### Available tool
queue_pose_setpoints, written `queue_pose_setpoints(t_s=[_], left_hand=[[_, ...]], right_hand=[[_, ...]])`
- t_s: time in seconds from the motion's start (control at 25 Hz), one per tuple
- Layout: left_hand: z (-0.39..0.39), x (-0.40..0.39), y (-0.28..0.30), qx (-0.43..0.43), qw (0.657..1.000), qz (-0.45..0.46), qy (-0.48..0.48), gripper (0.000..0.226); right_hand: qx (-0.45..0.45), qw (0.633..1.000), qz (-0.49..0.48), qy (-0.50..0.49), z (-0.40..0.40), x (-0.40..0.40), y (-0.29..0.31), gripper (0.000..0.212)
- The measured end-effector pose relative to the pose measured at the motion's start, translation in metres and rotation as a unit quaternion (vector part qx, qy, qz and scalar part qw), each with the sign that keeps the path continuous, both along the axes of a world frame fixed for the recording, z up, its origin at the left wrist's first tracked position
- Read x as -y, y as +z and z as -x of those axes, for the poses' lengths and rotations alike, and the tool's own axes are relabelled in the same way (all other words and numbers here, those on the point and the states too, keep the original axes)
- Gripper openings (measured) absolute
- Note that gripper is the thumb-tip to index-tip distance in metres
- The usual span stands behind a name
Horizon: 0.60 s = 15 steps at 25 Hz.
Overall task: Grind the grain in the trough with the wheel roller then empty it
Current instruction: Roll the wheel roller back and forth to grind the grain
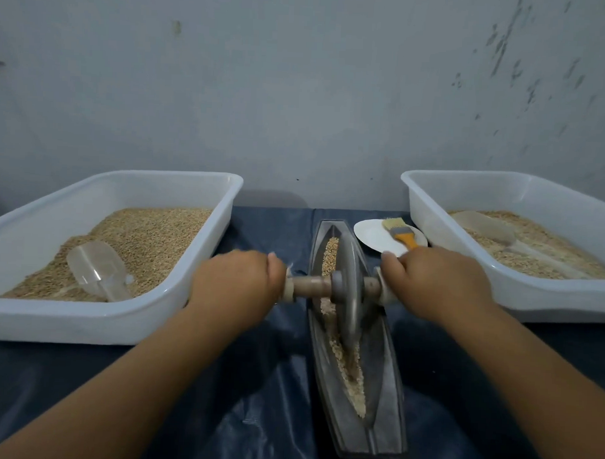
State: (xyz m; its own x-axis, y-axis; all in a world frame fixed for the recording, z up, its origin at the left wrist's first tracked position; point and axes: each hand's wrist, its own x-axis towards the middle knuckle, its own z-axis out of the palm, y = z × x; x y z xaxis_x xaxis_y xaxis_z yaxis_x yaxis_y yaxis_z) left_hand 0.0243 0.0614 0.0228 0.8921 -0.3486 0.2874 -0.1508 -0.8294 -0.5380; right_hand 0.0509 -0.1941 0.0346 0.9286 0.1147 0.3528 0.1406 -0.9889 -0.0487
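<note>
Left hand (236, 282): fingers curled round roller handle, fingertips hidden.
Right hand (436, 283): likewise.
Wheel roller (347, 286): motion-blurred in trough (387, 404).
Grain (352, 372): partly hidden.

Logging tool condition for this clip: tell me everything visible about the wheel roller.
The wheel roller is a thin grey metal-looking disc on a wooden-looking axle handle that sticks out both sides. It stands upright on edge in the long dark trough, its rim down among the grain. The left hand grips one handle end, the right hand the other. The disc looks slightly motion-blurred.
</note>
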Motion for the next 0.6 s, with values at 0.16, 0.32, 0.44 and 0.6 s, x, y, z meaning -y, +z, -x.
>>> queue_pose_setpoints(t_s=[0.16,0.32,0.44,0.6], left_hand=[[-0.052,0.012,0.018,0.036,0.999,-0.007,0.034,0.046],[-0.041,0.012,0.024,-0.017,1.000,0.009,0.022,0.044],[0.010,0.003,0.009,-0.018,0.998,0.027,-0.060,0.045],[0.053,-0.006,0.002,0.042,0.957,0.280,-0.064,0.031]], right_hand=[[0.076,0.994,-0.072,-0.012,-0.047,-0.006,-0.015,0.054],[0.048,0.996,-0.073,0.003,-0.032,-0.003,-0.014,0.051],[0.032,0.999,-0.031,0.030,0.014,0.007,-0.011,0.060],[0.043,0.998,0.017,0.042,0.063,0.014,0.000,0.065]])
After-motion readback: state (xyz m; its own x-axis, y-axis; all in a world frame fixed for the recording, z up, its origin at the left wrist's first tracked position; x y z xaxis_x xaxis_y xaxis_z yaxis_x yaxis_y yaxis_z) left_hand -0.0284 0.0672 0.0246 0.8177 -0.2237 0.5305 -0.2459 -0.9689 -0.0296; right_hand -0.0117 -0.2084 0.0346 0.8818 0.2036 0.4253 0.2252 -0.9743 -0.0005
